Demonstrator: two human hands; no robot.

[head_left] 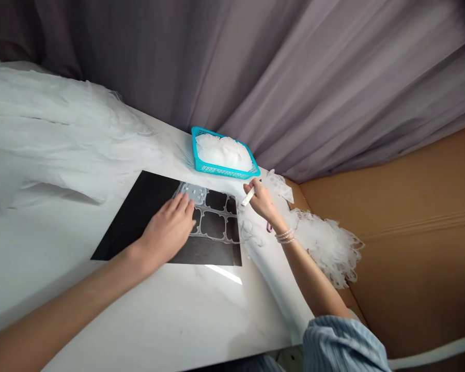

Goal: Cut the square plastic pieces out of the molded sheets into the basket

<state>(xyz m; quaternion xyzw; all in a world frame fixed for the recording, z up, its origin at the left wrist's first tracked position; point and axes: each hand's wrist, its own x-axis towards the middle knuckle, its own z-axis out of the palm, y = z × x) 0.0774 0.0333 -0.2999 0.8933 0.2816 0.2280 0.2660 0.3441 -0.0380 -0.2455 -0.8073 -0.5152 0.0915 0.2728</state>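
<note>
My left hand (169, 227) lies with its fingers stretched out over a black mat (126, 217), at the left edge of a thin translucent sheet (214, 225) with rounded-square openings. In the sheet's upper left, one square (196, 194) is filled in pale white with small marks; my fingertips reach its lower edge. To the right, my right hand (261, 200) is closed around a short white stick-like tool (248, 196), held above the table just beyond the mat's right edge. What kind of tool it is I cannot make out.
A turquoise basket (225, 170) full of white pieces stands behind the mat. A large heap of sheer white material (58, 134) covers the left. Frilly white strips (327, 245) hang at the table's right edge, by a brown padded surface (403, 232). A grey curtain (232, 62) hangs behind.
</note>
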